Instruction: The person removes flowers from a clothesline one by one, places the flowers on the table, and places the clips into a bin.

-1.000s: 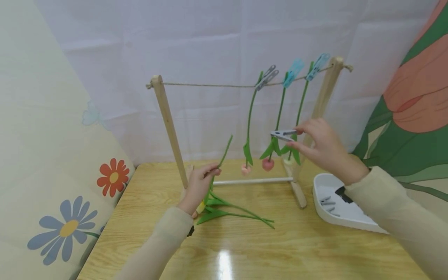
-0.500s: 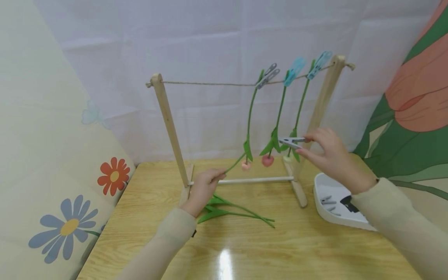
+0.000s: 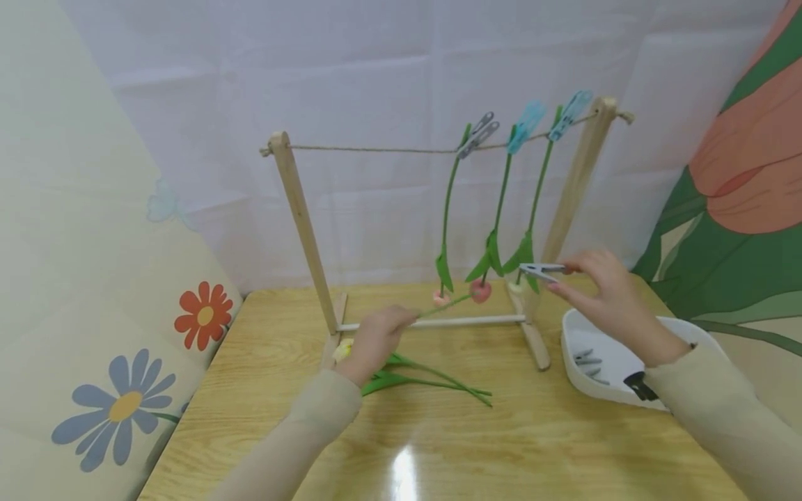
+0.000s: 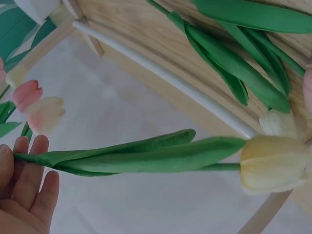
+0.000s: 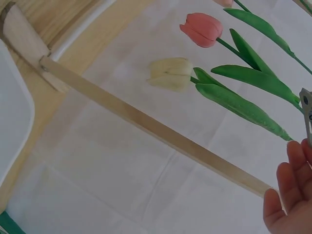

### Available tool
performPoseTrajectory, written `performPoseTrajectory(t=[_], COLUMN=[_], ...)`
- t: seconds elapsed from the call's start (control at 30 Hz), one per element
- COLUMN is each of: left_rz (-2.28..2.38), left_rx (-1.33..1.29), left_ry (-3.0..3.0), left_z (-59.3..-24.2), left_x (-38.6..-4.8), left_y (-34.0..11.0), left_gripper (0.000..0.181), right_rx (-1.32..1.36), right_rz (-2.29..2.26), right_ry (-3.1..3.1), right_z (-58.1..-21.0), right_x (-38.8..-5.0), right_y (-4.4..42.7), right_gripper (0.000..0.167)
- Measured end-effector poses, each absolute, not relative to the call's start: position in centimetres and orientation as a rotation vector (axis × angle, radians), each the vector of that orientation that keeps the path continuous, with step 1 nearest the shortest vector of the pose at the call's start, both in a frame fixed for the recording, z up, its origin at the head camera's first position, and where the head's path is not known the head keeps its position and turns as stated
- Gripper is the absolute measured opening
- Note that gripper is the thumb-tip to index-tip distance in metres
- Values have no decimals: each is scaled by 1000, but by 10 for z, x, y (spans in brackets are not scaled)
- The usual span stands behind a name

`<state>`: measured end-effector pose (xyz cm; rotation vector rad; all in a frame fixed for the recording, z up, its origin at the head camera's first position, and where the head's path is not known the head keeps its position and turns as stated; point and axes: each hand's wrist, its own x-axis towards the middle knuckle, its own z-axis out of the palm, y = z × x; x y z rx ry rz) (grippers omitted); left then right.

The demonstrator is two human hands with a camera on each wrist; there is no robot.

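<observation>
My left hand (image 3: 379, 341) pinches the green stem of a pale yellow tulip (image 4: 274, 165) below the cord. In the left wrist view its leaves and bloom stretch out level to the right. My right hand (image 3: 604, 299) pinches a grey clothespin (image 3: 541, 270) by its handle ends, in front of the rightmost hanging tulip (image 3: 525, 247). From the cord (image 3: 370, 149), three tulips hang bloom down, one under a grey clothespin (image 3: 479, 136), two under blue clothespins (image 3: 526, 127). More tulips (image 3: 383, 382) lie on the table, their blooms partly hidden behind my left hand in the head view.
The wooden rack's left post (image 3: 303, 229) and right post (image 3: 579, 177) hold the cord, with a white bar (image 3: 464, 322) low between them. A white tray (image 3: 608, 394) with several grey clothespins (image 3: 585, 358) stands right on the wooden table (image 3: 489, 452). A white cloth hangs behind.
My left hand has shifted right and slightly down, and the tulip stem has tipped from steep to nearly level. My right hand has moved right and down with the clothespin.
</observation>
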<state>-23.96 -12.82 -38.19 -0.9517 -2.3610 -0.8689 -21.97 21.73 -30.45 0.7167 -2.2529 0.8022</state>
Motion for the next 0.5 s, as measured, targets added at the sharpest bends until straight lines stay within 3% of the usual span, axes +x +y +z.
performPoseTrajectory(t=[0.5], left_rz=[-402], left_rx=[-1022], left_ry=[-2436], left_z=[-395], left_x=[-237], left_y=[-115], left_gripper=[40], right_rx=[639], right_rz=[789], right_ry=[-2306], right_z=[-328], right_x=[-211], right_y=[235], right_gripper=[29])
